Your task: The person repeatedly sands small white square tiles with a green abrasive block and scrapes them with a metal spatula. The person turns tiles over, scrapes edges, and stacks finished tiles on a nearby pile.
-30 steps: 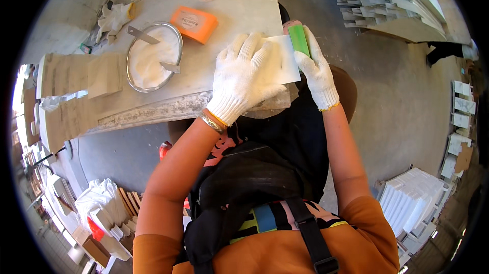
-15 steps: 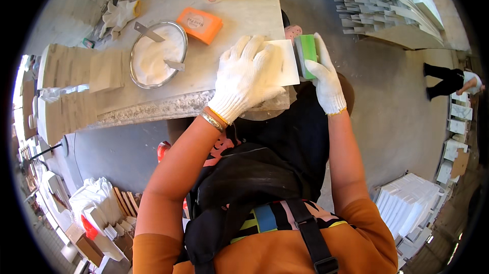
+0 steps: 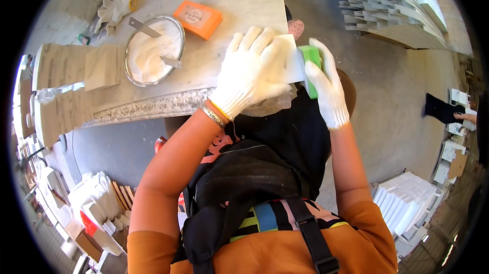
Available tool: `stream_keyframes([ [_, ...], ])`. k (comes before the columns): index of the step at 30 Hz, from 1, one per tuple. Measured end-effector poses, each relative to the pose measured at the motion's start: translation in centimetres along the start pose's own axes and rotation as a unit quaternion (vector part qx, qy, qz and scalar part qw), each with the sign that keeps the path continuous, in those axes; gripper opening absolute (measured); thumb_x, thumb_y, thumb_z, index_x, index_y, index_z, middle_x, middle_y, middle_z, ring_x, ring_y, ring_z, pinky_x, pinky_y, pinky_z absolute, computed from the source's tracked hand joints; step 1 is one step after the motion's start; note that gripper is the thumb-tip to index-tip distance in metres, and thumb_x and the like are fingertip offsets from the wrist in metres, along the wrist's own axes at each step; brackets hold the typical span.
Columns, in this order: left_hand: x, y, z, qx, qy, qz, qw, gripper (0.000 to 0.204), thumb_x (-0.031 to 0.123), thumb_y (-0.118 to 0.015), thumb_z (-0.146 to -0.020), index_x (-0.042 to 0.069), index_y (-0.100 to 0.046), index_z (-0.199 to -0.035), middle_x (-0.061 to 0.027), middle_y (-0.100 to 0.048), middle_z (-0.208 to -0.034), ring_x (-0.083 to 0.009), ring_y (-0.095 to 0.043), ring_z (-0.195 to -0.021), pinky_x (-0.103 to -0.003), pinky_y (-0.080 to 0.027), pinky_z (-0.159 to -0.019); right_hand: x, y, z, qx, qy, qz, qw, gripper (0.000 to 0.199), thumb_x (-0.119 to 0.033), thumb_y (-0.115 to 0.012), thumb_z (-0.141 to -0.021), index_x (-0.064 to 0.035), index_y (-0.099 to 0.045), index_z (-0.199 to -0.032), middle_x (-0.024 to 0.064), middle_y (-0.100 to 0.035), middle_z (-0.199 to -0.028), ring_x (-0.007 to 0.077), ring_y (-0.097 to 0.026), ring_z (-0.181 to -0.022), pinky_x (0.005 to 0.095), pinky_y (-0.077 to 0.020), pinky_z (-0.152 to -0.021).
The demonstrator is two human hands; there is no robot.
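Note:
My left hand, in a white knitted glove, lies flat with its fingers spread on a white tile, pressing it to the table. The tile's right end sticks out past the table's edge. My right hand, gloved too, grips a green sanding block with a grey-white layer. The block's face meets the tile's right edge; its lower end tilts toward me. Left of the hands stands a round metal bowl of white powder or paste, with a putty knife and a second metal blade in it.
An orange box sits behind the bowl on the worktable. Spare gloves lie at the far left, near stacked tiles. More tile stacks stand at far right. Another person is at the right rim.
My right hand has moved nearer to me along the tile's edge with the sanding block, which is now tilted. The left hand stays on the tile. The person at right has shifted.

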State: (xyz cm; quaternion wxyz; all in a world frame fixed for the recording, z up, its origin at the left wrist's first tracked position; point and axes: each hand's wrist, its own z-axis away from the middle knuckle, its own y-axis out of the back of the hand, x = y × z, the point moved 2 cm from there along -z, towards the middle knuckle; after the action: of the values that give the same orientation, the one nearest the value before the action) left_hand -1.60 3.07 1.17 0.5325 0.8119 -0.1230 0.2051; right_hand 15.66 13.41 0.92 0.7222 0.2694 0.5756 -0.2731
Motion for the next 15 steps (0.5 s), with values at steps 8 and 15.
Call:
stream_keyframes([
  [8, -0.2, -0.1, -0.1, 0.013, -0.012, 0.008, 1.000, 0.077, 0.035, -0.083, -0.058, 0.006, -0.061, -0.127, -0.0127, -0.057, -0.135, -0.0342, -0.052, -0.127, -0.048, -0.044, -0.104, 2.8, -0.6, -6.2, 0.060, 0.075, 0.044, 0.994, 0.058, -0.029, -0.065, -0.099, -0.0050, -0.045, -0.148, 0.0128, -0.057, -0.136, 0.0203, -0.054, -0.125, 0.0330, -0.0400, -0.109],
  [15, -0.2, -0.6, 0.0, 0.034, -0.017, 0.027, 0.999, 0.071, 0.034, -0.082, -0.059, 0.005, -0.061, -0.121, -0.0124, -0.058, -0.129, -0.0340, -0.052, -0.122, -0.045, -0.041, -0.104, 1.0, -0.6, 0.6, 0.060, 0.189, 0.232, 0.952, 0.059, -0.017, -0.075, -0.090, -0.0008, -0.053, -0.142, 0.0183, -0.059, -0.135, 0.0295, -0.058, -0.124, 0.0381, -0.0429, -0.108],
])
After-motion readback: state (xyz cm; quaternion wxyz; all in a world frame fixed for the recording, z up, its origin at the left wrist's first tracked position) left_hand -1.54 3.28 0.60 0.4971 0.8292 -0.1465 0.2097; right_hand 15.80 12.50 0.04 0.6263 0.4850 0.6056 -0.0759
